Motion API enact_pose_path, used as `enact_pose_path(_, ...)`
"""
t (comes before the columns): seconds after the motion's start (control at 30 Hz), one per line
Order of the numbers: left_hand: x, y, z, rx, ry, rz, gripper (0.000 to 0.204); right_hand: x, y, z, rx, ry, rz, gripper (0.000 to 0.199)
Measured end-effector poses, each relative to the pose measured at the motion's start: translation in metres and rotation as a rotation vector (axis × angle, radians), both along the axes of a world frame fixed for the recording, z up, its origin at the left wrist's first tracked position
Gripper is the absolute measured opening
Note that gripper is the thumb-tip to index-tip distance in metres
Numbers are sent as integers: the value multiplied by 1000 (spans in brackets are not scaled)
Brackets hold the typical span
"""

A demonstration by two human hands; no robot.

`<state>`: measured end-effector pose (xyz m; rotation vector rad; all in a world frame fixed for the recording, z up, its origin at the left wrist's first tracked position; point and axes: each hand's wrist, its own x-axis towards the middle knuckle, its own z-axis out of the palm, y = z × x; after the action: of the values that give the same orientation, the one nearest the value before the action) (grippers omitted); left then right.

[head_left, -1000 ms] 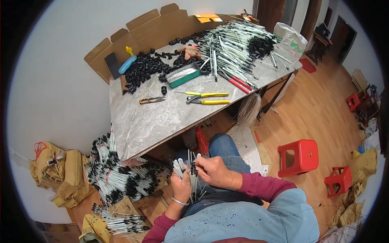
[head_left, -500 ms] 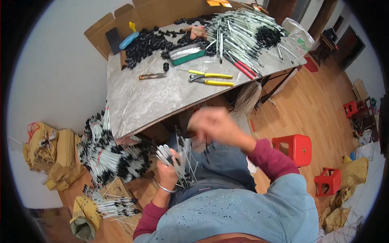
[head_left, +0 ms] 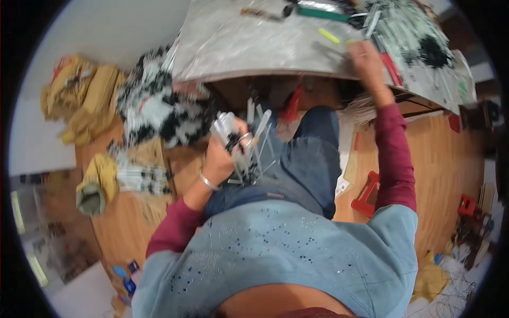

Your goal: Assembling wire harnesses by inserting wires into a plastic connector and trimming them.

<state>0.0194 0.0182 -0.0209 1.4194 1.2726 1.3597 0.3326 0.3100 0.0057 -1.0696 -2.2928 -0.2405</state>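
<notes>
Above my lap, my left hand is wrapped round a bundle of white plastic rods with black parts among them. More thin white rods and black ends lie by it, across my thighs. At the near edge of the table, my right hand is closed on yellow-handled pliers. Their grey head, smeared by motion, points left, and most of the handles are hidden in my fingers. A short yellow-handled tool lies just beyond the pliers, and red-handled pliers lie to the right of my hand.
The grey table holds a green tray, snips and a heap of white rods. Bundled rods pile up at the left, near brown sacks. A red stool stands on the floor at my right.
My right hand has moved from above my lap, rightward and forward to the table, and taken hold of the yellow-handled pliers. My left hand keeps its bundle. The whole view has shifted.
</notes>
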Motion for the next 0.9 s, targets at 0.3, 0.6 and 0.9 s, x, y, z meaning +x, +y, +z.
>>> enact_pose_path(0.3, 32, 8, 39, -248, -75, -82, 15, -13, -188, 37, -1427, 951, 949, 23)
enact_pose_path(0.6, 48, 4, 38, -324, 13, -168, 21, -24, -223, 42, -371, -188, 490, 44)
enact_pose_path(0.9, 47, 2, 37, -354, 7, -182, 24, -26, -224, 63, -197, -399, 404, 49)
